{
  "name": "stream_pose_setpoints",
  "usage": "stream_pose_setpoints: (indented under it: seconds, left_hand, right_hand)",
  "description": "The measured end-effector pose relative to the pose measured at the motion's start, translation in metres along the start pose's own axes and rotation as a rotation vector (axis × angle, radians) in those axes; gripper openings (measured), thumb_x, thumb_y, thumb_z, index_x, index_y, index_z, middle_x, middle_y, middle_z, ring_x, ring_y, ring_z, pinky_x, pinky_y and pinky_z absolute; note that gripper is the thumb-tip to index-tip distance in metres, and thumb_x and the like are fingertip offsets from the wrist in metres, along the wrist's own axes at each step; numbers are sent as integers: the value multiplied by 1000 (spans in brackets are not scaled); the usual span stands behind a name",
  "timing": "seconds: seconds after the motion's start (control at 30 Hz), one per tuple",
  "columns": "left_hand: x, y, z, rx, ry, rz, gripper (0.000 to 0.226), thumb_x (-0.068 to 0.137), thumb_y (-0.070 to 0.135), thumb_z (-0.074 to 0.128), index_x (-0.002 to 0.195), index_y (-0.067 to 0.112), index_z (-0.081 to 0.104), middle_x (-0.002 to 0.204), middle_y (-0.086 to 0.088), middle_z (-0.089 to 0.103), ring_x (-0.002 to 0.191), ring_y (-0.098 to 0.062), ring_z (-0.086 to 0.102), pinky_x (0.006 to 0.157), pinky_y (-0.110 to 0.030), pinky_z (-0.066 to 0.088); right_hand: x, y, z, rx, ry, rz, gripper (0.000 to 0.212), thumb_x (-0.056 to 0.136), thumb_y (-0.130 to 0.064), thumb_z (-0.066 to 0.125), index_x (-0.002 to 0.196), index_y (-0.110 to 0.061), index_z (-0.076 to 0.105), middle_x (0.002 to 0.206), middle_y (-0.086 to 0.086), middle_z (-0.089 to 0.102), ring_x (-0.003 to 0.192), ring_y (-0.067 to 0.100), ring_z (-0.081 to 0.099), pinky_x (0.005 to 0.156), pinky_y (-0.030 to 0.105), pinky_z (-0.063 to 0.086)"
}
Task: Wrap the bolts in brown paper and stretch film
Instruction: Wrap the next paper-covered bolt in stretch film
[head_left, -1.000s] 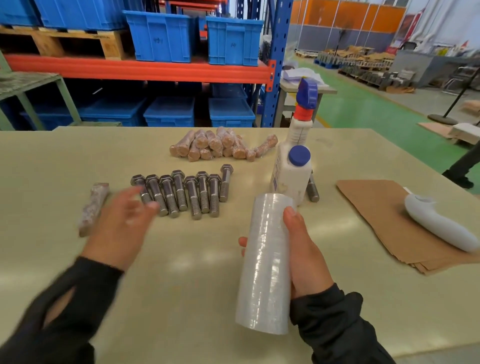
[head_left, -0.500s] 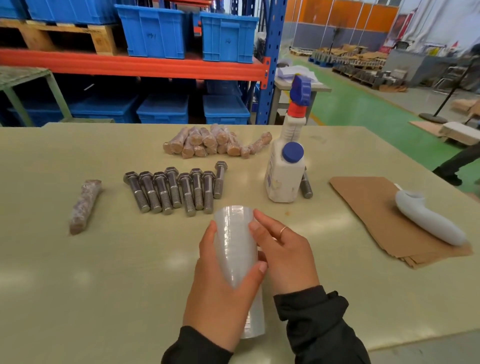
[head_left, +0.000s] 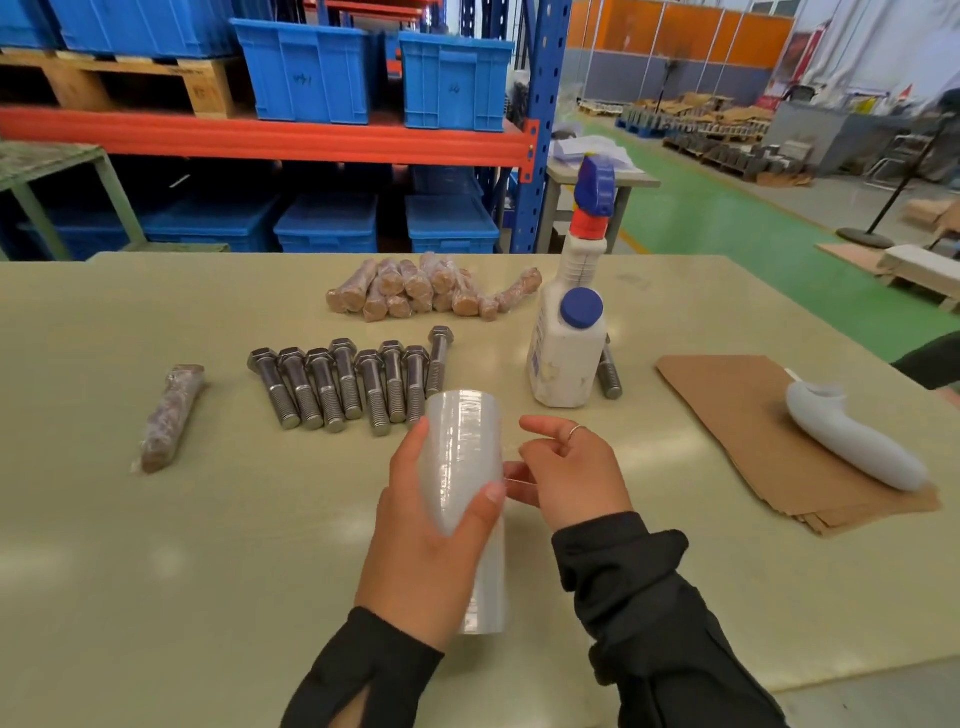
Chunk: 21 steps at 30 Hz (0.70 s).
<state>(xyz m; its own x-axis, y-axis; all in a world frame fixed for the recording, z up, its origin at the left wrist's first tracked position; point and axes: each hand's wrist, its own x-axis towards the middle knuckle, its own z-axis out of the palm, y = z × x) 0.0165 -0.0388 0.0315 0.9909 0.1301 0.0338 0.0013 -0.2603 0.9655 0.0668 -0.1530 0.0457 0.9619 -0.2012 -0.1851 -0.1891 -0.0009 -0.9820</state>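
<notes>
Left hand (head_left: 423, 540) wraps around the stretch film roll (head_left: 464, 467), held above the table (head_left: 208, 545) near its front edge. Right hand (head_left: 569, 475) sits just beside the roll, fingers curled, pinching the film edge. Bare bolts (head_left: 353, 382) lie in a row behind; brown paper (head_left: 748, 415) stack at right.

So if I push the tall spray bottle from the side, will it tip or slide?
The spray bottle would probably tip rather than slide: it stands upright, tall on a small base, with a trigger head on top. It looks like light plastic, though how full it is cannot be seen. A bolt lying close behind it might block it if it is pushed that way.
</notes>
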Motion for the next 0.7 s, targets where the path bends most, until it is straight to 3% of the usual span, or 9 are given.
stream_pose_setpoints:
  seconds: [0.13, 0.23, 0.37, 0.47, 0.57, 0.63, 0.7]
  left_hand:
    - [3, -3, -1, -129, 4, -35, 60, 75, 49, 57, 118, 58, 17, 109, 20, 42, 95, 2, 49, 71, -18, 42]
    - [1, -10, 2, -30, 44, 29, 73, 79, 43, 60, 137, 47, 17, 126, 16, 38, 114, -11, 45, 90, -29, 42]
    - [1, -14, 4, 28, 64, 84, 78, 78, 44, 61, 140, 46, 14, 124, 20, 31, 118, -11, 40, 94, -29, 37]
    - [-1, -14, 7, 29, 90, 108, 77, 74, 53, 58, 134, 57, 11, 118, 23, 33, 110, 1, 41, 87, -22, 37]
    - [-5, -9, 10, 110, 121, 150, 72, 69, 59, 53, 117, 72, 1, 106, 33, 31, 94, 35, 27, 70, 2, 31]
    - [-7, -8, 12, 193, 135, 171, 72, 70, 59, 53, 114, 73, -3, 105, 29, 26, 91, 42, 16, 69, 9, 27]
    - [-10, -7, 13, 254, 140, 199, 74, 69, 60, 50, 113, 76, -7, 108, 22, 24, 93, 41, 14, 72, 8, 27]
  right_hand:
    - [6, 1, 3, 130, -36, 163, 25, 92, 4, 38, 108, -11, 49, 74, 8, 49, 48, 12, 53, 47, 23, 53]
    - [4, 1, 4, 191, -66, 243, 13, 96, -9, 41, 107, -11, 46, 80, 8, 50, 50, 15, 50, 39, 21, 48]
    - [-2, 5, 3, 28, -165, 295, 41, 90, -51, 44, 91, -11, 53, 83, 6, 59, 51, 14, 55, 44, 23, 46]
    - [-9, 10, 3, -102, -225, 298, 49, 87, -61, 40, 82, -15, 57, 84, 5, 65, 64, 16, 62, 58, 26, 49]
    - [-12, 16, 2, -121, -226, 192, 52, 90, -56, 39, 86, -12, 66, 82, 3, 70, 70, 12, 66, 60, 21, 52]
    - [-14, 15, 3, 34, -165, 135, 35, 93, -38, 47, 87, -9, 66, 79, 4, 70, 67, 11, 66, 53, 18, 51]
    - [-16, 12, 3, 172, -150, 158, 21, 91, -19, 50, 86, -7, 67, 78, 9, 70, 69, 18, 66, 58, 23, 54]
